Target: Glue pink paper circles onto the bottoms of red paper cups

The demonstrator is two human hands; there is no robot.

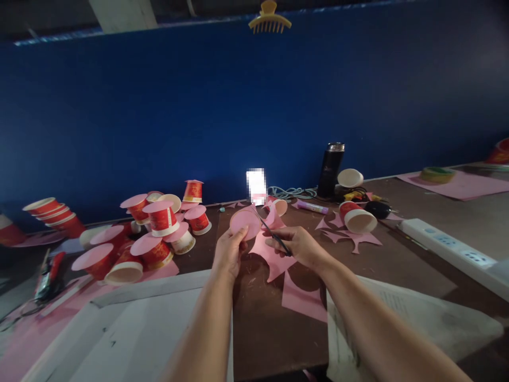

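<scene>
My left hand (229, 253) pinches a round piece of pink paper (243, 222), thumb lying on its face. Whether a cup sits behind that disc I cannot tell. In my right hand (300, 246) is a pair of dark-handled scissors (284, 244), fingers closed round the handles, with the blades reaching the disc's right edge. Beneath the scissors lies a cut pink paper scrap (274, 260) with curved edges. Another pink offcut (304, 300) rests nearer to me on the brown table (274, 339).
Red paper cups with pink discs (162, 216) crowd the left. A bright, pixelated screen (256, 185) stands at the back. To the right are a black thermos (331, 170), a purple glue stick (313, 207), a tipped cup (358, 217), and a white power strip (449, 249).
</scene>
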